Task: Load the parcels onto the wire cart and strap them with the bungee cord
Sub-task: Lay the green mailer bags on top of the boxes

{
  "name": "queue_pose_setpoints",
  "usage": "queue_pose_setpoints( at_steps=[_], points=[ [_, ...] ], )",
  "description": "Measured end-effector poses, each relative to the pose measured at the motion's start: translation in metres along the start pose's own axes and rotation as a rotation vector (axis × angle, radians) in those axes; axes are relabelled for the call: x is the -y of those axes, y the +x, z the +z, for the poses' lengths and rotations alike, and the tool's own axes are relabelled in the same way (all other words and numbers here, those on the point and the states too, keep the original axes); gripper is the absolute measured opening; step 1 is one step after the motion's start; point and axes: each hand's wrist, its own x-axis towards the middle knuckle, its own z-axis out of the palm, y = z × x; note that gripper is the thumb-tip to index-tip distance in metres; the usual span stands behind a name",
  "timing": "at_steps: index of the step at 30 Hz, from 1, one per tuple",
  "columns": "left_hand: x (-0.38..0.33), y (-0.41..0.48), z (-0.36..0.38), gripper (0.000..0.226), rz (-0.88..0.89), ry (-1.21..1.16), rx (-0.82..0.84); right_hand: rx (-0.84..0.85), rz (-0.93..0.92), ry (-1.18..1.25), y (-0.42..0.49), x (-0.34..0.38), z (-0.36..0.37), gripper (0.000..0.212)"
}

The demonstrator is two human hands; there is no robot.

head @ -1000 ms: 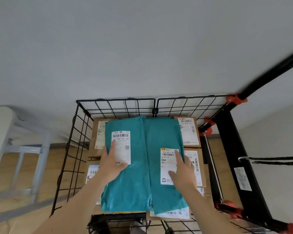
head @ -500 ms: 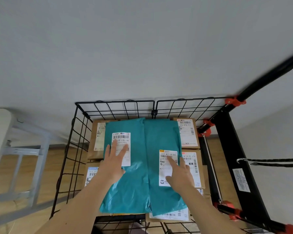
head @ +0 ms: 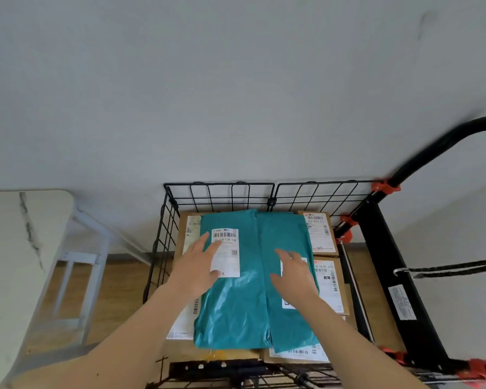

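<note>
Two teal mailer bags lie side by side on top of the load in the black wire cart [head: 219, 189]. My left hand [head: 198, 265] rests flat on the left teal bag [head: 230, 307], its fingers over the white label. Fingers spread, my right hand [head: 293, 273] lies over the label of the right teal bag [head: 281, 234]. Cardboard boxes [head: 319, 231] with shipping labels sit under and around the bags. A black bungee cord [head: 449, 269] with a metal hook stretches in from the right, beyond the cart's black frame.
A white marbled table [head: 17, 248] with pale legs stands to the left of the cart. The cart's black handle [head: 443, 147] with red clamps rises at the right. A grey wall lies behind, and wooden floor shows beside the cart.
Both hands slid slightly farther up along the teal bags. The camera moved closer and shifted, bringing more of the white table into view.
</note>
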Motion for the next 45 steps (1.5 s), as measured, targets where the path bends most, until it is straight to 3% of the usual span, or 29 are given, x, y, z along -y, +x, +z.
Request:
queue_pose_setpoints(
  at_steps=[10, 21, 34, 45],
  points=[
    [0.054, -0.109, -0.059, 0.061, 0.127, -0.25, -0.294, -0.154, -0.208, 0.171, -0.081, 0.116, 0.018, 0.047],
    [0.196, -0.245, -0.08, 0.052, 0.044, -0.309, -0.428, -0.184, -0.37, 0.238, -0.181, 0.262, 0.089, 0.038],
    [0.357, -0.369, -0.083, 0.043, -0.152, -0.416, -0.574, -0.04, -0.574, 0.212, -0.244, 0.413, 0.19, 0.028],
    [0.464, -0.382, -0.096, 0.032, -0.336, -0.444, -0.641, 0.082, -0.685, 0.117, -0.214, 0.527, 0.242, 0.031]
  ],
)
